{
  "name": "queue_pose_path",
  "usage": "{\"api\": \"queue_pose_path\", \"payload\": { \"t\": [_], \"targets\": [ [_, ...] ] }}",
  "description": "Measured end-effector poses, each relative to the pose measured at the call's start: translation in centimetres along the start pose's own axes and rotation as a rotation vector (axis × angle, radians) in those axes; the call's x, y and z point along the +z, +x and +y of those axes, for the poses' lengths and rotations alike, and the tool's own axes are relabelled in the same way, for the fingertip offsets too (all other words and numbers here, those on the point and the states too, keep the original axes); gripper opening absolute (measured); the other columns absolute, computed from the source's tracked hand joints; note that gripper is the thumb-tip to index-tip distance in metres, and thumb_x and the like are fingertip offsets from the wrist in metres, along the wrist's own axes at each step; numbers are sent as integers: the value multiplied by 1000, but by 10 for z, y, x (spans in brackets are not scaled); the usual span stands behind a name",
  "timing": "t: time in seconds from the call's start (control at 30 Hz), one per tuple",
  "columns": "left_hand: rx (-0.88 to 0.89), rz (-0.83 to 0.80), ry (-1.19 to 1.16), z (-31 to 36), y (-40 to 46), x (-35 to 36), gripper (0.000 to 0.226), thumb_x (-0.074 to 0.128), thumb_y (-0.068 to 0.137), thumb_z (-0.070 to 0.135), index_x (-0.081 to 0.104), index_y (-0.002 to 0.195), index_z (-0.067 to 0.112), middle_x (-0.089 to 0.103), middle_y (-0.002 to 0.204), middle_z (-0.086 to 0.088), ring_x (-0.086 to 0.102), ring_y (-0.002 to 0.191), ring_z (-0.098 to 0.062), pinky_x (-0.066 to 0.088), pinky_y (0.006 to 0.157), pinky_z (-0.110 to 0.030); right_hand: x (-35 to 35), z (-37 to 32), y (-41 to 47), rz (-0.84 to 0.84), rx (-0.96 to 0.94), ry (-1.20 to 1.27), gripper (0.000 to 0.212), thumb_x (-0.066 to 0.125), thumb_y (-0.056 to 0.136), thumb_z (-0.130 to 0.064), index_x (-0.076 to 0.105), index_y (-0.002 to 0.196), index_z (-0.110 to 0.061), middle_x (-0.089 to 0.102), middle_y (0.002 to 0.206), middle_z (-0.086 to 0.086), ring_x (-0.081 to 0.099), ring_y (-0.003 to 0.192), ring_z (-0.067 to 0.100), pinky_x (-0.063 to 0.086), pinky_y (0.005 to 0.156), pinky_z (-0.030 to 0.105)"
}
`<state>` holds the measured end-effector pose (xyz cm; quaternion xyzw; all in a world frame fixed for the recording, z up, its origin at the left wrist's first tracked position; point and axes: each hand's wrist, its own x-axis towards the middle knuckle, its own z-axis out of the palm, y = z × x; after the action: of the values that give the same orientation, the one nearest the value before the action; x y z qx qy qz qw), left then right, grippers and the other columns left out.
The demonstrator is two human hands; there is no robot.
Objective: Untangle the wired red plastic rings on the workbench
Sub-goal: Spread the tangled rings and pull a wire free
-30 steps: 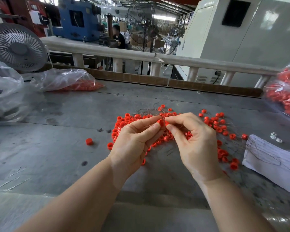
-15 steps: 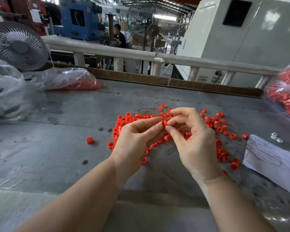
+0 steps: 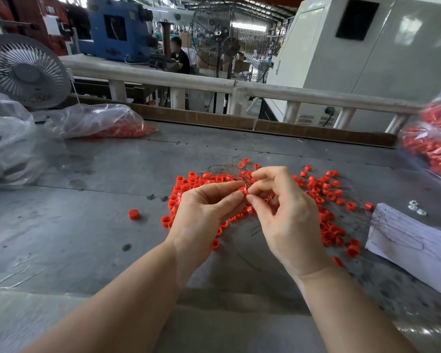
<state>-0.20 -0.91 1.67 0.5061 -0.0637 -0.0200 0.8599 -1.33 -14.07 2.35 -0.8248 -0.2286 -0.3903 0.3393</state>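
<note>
Fingers of right hand (image 3: 288,222) have spread, pinching ring (image 3: 243,191) with left hand (image 3: 201,215).

A grey desk fan (image 3: 27,71) and clear plastic bags (image 3: 97,121) sit at far left, a sheet of paper (image 3: 413,240) at right, a railing (image 3: 214,82) behind.

The red plastic rings (image 3: 323,197) are small, short open cylinders strung on thin grey wires (image 3: 222,169). They lie in a loose tangled heap on the grey bench (image 3: 112,225), spread left to right. One ring (image 3: 243,191) is raised above the heap. A single ring (image 3: 133,214) lies apart, left of the heap.
</note>
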Motion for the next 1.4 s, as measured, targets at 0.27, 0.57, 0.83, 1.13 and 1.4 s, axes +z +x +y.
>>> {"api": "queue_pose_path", "payload": {
  "t": [0.27, 0.57, 0.83, 1.13, 1.4],
  "targets": [
    [-12, -4, 4, 0, 0, -1, 23, 63, 76, 1, 69, 97, 1, 74, 89, -12, 71, 84, -18, 56, 70, -19, 1, -2, 1, 0, -8, -9, 18, 70, 79, 3, 63, 94, -4, 66, 80, 2, 65, 77, 18, 55, 67, 36],
    [-35, 1, -10, 3, 9, -1, 19, 63, 78, 1, 71, 94, 4, 74, 90, -12, 71, 84, -17, 56, 74, -21, 2, -4, 15, -48, 14, -78, 14, 71, 76, 2, 66, 86, -6, 67, 77, 4, 64, 74, 22, 53, 65, 41],
    [-75, 37, -16, 7, 22, 4, 17, 56, 85, -7, 68, 95, 1, 74, 84, -9, 71, 78, -13, 55, 69, -17, 5, 5, 32, -135, 103, -44, 14, 71, 77, 0, 67, 86, -10, 68, 77, 0, 64, 75, 16, 52, 72, 34],
    [-82, 47, -59, 0, 23, 7, 17, 56, 85, -6, 68, 91, 4, 73, 79, -6, 70, 73, -10, 55, 69, -16, 8, 16, 20, -74, 223, 141, 17, 71, 77, 3, 70, 82, -13, 64, 72, -13, 59, 71, 1, 44, 68, 8],
    [-30, -2, -91, -1, 14, 4, 19, 57, 83, -5, 68, 97, 2, 74, 85, -9, 71, 79, -12, 55, 69, -17, 7, 11, 17, -23, 284, 276, 28, 73, 75, 4, 65, 83, -22, 66, 74, -12, 61, 71, 0, 45, 67, 8]
  ]
}}
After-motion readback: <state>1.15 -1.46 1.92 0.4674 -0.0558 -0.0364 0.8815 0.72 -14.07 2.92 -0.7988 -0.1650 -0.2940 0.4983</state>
